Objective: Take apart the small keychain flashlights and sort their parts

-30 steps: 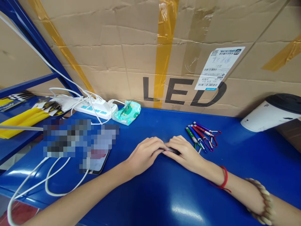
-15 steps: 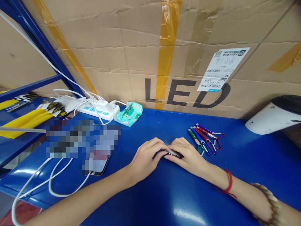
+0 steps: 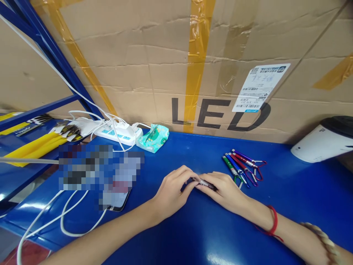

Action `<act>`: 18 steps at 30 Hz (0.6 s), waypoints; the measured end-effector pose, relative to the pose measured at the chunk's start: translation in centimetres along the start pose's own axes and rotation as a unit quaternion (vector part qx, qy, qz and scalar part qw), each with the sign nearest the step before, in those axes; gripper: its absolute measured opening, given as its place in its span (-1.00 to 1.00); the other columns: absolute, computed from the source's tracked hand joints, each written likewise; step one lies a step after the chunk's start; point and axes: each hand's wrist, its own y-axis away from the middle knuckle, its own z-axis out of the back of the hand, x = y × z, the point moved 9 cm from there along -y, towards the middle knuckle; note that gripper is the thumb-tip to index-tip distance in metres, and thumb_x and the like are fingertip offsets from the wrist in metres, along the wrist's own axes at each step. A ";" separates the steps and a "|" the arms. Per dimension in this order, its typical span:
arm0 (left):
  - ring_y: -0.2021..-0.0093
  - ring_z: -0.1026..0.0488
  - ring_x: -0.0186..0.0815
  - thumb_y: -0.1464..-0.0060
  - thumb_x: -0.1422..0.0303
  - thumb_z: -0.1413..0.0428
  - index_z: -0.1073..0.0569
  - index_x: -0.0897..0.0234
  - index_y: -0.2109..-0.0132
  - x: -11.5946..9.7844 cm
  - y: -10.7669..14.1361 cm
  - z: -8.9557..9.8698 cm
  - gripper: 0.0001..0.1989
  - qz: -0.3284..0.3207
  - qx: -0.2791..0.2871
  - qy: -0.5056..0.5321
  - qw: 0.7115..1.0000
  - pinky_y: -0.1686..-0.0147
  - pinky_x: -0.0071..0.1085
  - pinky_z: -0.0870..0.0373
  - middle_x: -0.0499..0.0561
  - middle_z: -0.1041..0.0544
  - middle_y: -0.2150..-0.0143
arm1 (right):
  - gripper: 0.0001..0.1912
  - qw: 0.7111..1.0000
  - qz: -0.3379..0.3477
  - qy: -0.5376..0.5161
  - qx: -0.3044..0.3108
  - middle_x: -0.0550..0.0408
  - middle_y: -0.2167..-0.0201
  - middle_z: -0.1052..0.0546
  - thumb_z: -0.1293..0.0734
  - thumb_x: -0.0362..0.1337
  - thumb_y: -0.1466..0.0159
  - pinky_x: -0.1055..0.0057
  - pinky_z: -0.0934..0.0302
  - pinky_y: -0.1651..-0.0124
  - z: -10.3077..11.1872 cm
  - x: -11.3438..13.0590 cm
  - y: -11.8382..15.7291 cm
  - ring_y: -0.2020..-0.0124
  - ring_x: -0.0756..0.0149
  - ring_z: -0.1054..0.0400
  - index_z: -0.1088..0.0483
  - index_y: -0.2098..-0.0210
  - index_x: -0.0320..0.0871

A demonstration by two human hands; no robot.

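Over the middle of the blue table, my left hand (image 3: 176,189) and my right hand (image 3: 224,189) meet at the fingertips, both closed on a small dark metal tube (image 3: 206,183). The fingers cover most of the tube, and a shiny side of it shows. In thickness it resembles the keychain flashlights (image 3: 242,163) just beyond my right hand. Several of those lie in a loose group, green, blue, red and purple, with carabiner clips at their near ends.
A large cardboard box (image 3: 154,81) marked LED stands along the back of the table (image 3: 171,243). At the left are a white power strip (image 3: 121,135), a tissue pack (image 3: 153,138), a phone (image 3: 121,198) and looping white cables. A lidded paper cup (image 3: 317,141) stands far right.
The whole scene sits slightly lower and to the right in the picture. Both hands keep their hold on the tube; a little more of its side shows near my right hand.
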 end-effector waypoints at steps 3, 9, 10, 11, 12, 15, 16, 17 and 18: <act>0.30 -0.42 -0.36 -0.17 0.44 -0.01 -0.38 0.22 0.18 0.4 0.1 -0.3 -0.91 0.014 0.010 -0.027 0.999 0.27 -0.45 -0.35 -0.03 -0.46 0.26 | -0.73 1.000 -0.001 -0.012 0.003 0.15 0.50 -0.50 -0.12 -0.15 -0.37 0.43 -0.15 0.38 0.0 0.0 0.0 0.51 0.39 -0.38 -0.37 0.27 -0.13; 0.29 -0.41 -0.33 -0.16 0.39 -0.02 -0.36 0.20 0.18 0.8 0.2 -0.6 -0.92 0.032 0.018 -0.067 0.997 0.32 -0.44 -0.34 -0.04 -0.46 0.27 | -0.68 1.000 -0.022 -0.012 0.015 0.12 0.43 -0.54 -0.06 -0.16 -0.40 0.40 -0.19 0.34 -0.2 -0.4 -0.1 0.45 0.35 -0.41 -0.39 0.25 -0.11; 0.29 -0.40 -0.33 -0.16 0.39 -0.02 -0.36 0.20 0.19 0.8 0.2 -0.5 -0.93 0.032 0.017 -0.073 0.997 0.31 -0.43 -0.33 -0.05 -0.46 0.27 | -0.67 1.000 -0.022 -0.010 0.019 0.13 0.44 -0.53 -0.06 -0.14 -0.39 0.39 -0.18 0.34 -0.3 -0.4 -0.1 0.46 0.35 -0.40 -0.38 0.27 -0.11; 0.29 -0.40 -0.33 -0.16 0.39 -0.02 -0.36 0.20 0.19 0.8 0.2 -0.5 -0.94 0.031 0.016 -0.079 0.996 0.30 -0.42 -0.32 -0.05 -0.46 0.28 | -0.65 1.000 -0.021 -0.009 0.021 0.13 0.46 -0.52 -0.05 -0.11 -0.39 0.39 -0.18 0.35 -0.3 -0.3 -0.1 0.48 0.35 -0.39 -0.38 0.28 -0.11; 0.29 -0.39 -0.33 -0.15 0.40 -0.03 -0.35 0.20 0.20 0.8 0.2 -0.5 -0.94 0.029 0.016 -0.085 0.996 0.29 -0.41 -0.32 -0.05 -0.46 0.28 | -0.64 0.999 -0.020 -0.009 0.024 0.13 0.48 -0.51 -0.05 -0.09 -0.39 0.39 -0.17 0.36 -0.3 -0.3 -0.2 0.49 0.34 -0.38 -0.37 0.29 -0.11; 0.29 -0.38 -0.31 -0.15 0.40 -0.02 -0.34 0.21 0.22 0.8 0.3 -0.6 -0.96 0.030 0.018 -0.094 0.995 0.26 -0.38 -0.30 -0.05 -0.46 0.29 | -0.60 0.999 -0.020 -0.013 0.033 0.13 0.49 -0.50 -0.03 -0.05 -0.38 0.38 -0.15 0.36 -0.5 -0.3 -0.2 0.49 0.34 -0.37 -0.36 0.34 -0.12; 0.28 -0.37 -0.30 -0.15 0.40 -0.02 -0.33 0.21 0.23 0.8 0.3 -0.6 -0.97 0.034 0.019 -0.094 0.995 0.25 -0.36 -0.30 -0.05 -0.45 0.29 | -0.60 0.999 -0.021 -0.015 0.036 0.13 0.47 -0.51 -0.03 -0.05 -0.38 0.37 -0.15 0.36 -0.5 -0.3 -0.2 0.48 0.34 -0.38 -0.36 0.33 -0.12; 0.28 -0.37 -0.30 -0.15 0.39 -0.02 -0.33 0.22 0.22 0.9 0.3 -0.6 -0.97 0.039 0.018 -0.092 0.995 0.25 -0.35 -0.30 -0.05 -0.45 0.30 | -0.61 0.999 -0.021 -0.018 0.038 0.13 0.46 -0.51 -0.03 -0.06 -0.38 0.37 -0.15 0.35 -0.6 -0.3 -0.2 0.47 0.34 -0.38 -0.36 0.32 -0.12; 0.27 -0.37 -0.29 -0.15 0.39 -0.02 -0.32 0.22 0.22 0.9 0.4 -0.6 -0.96 0.044 0.016 -0.089 0.995 0.24 -0.35 -0.30 -0.04 -0.45 0.29 | -0.62 0.999 -0.022 -0.020 0.040 0.13 0.44 -0.52 -0.03 -0.07 -0.39 0.37 -0.15 0.34 -0.6 -0.3 -0.2 0.46 0.34 -0.39 -0.36 0.30 -0.12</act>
